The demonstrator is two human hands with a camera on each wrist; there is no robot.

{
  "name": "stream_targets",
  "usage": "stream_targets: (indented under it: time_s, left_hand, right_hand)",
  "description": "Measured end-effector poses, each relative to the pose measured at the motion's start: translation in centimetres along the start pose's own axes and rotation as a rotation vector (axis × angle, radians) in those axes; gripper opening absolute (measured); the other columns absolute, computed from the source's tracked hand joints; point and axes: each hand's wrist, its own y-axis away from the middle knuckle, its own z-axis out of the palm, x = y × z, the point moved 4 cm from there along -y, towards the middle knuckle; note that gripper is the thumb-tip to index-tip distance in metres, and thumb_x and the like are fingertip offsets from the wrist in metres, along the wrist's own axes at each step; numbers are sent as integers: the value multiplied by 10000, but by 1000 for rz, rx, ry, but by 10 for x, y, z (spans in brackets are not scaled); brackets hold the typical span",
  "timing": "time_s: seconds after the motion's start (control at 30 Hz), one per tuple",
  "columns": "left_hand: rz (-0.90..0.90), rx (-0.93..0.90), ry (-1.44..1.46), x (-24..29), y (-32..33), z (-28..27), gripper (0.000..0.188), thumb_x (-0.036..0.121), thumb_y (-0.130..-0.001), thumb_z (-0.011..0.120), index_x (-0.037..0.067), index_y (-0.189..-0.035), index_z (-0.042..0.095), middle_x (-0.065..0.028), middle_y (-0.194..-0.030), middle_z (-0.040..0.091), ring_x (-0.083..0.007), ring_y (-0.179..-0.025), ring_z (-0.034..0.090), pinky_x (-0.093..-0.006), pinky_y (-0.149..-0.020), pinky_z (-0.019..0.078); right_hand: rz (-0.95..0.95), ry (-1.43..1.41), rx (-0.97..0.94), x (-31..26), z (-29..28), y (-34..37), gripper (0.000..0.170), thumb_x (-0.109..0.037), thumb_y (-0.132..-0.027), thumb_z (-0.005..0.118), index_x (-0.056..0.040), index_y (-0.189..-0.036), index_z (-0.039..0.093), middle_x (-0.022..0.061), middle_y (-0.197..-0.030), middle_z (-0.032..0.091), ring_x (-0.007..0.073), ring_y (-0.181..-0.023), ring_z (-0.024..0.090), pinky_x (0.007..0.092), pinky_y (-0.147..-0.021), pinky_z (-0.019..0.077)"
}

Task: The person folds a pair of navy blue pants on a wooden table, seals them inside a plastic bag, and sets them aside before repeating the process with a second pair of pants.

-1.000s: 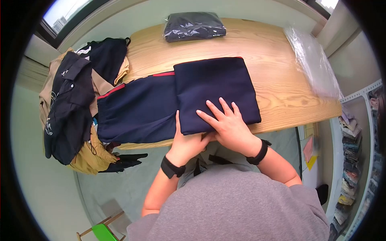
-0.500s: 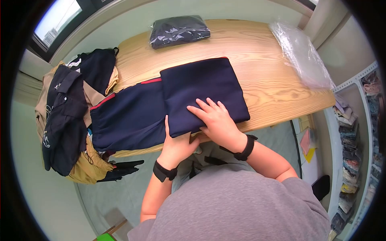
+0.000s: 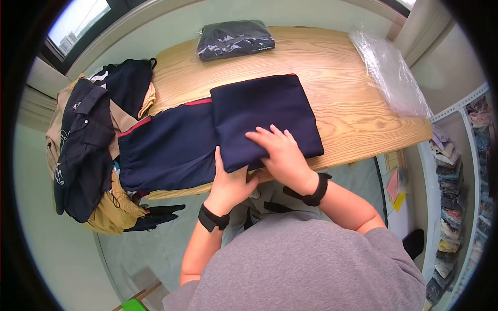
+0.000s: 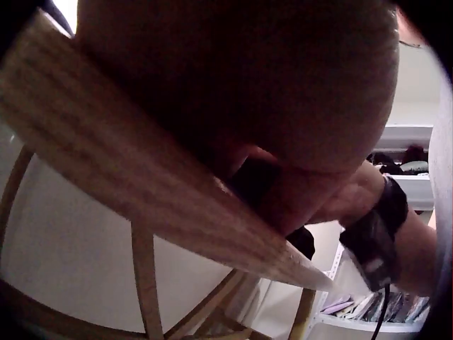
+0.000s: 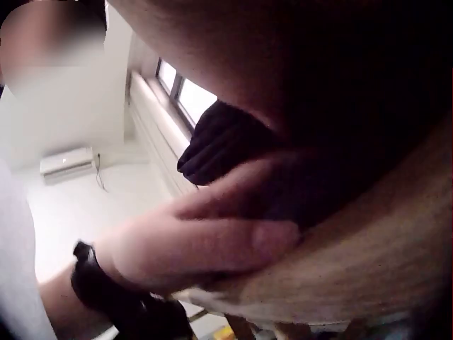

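Note:
Dark navy trousers (image 3: 166, 145) with red trim lie along the table's front, their right part folded into a thick rectangle (image 3: 267, 106). At the rectangle's lower left corner is the left hand (image 3: 231, 187), one finger straight along the fold and the other fingertips hidden by cloth. The right hand (image 3: 286, 161) rests on the rectangle's front part with its fingers loosely extended; its thumb tip is hidden. In the right wrist view, the left hand (image 5: 191, 241) has its thumb near the table edge and dark cloth beside its fingers.
A heap of clothes (image 3: 85, 140) hangs over the table's left end. Toward the back lies a bagged dark garment (image 3: 236, 40), and clear plastic bags (image 3: 391, 75) lie at the right. Shelves of packed clothes (image 3: 450, 207) stand beyond the right side.
The head view has shifted. The right hand's fingers have drawn closer together and bent slightly on the folded cloth. The left hand stays by the fold's corner, and the trousers keep their folded shape.

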Motion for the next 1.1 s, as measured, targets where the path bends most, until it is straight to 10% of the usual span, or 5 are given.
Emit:
stream_targets:
  time_s: [0.1, 0.2, 0.3, 0.73, 1.1]
  left_hand:
    - [-31, -23, -162, 10, -3, -5, 585, 219, -780, 668, 107, -1328, 496, -192, -1363, 426, -377, -1287, 373, -607, -1083, 183]
    - [-18, -25, -120, 12, -5, -6, 600, 223, -780, 664, 134, -1348, 492, -191, -1465, 328, -372, -1392, 238, -654, -1084, 118]
    - [-28, -47, -117, 11, -4, -5, 596, 221, -779, 663, 144, -1347, 499, -179, -1509, 279, -360, -1422, 191, -631, -1098, 117]
    - [-24, -53, -155, 14, -5, -6, 613, 206, -770, 680, 133, -1350, 495, -183, -1513, 266, -368, -1419, 198, -638, -1092, 138]
    - [-22, -52, -173, 16, -6, -6, 609, 195, -773, 671, 132, -1353, 496, -169, -1517, 270, -354, -1422, 197, -629, -1098, 124]
  right_hand:
    - [187, -877, 125, 22, -28, -14, 428, 29, -790, 554, -59, -1208, 582, 185, -1206, 594, 270, -1144, 558, 296, -982, 415]
    - [556, -1256, 259, 52, -53, -19, 321, -67, -926, 524, -11, -1241, 539, 112, -1219, 605, 222, -1124, 567, 300, -966, 437]
    - [529, -1861, 201, 86, -65, -17, 346, -167, -986, 494, -14, -1296, 491, 121, -1254, 579, 229, -1157, 556, 381, -1031, 435]
    - [530, -2068, 782, 193, -62, 84, 455, -286, -997, 468, -5, -1352, 426, 130, -1389, 474, 292, -1272, 457, 453, -1110, 324]
    - [728, -1788, 1053, 258, -69, 140, 389, 49, -831, 525, -10, -1215, 498, 134, -1251, 549, 270, -1188, 508, 407, -1077, 364]
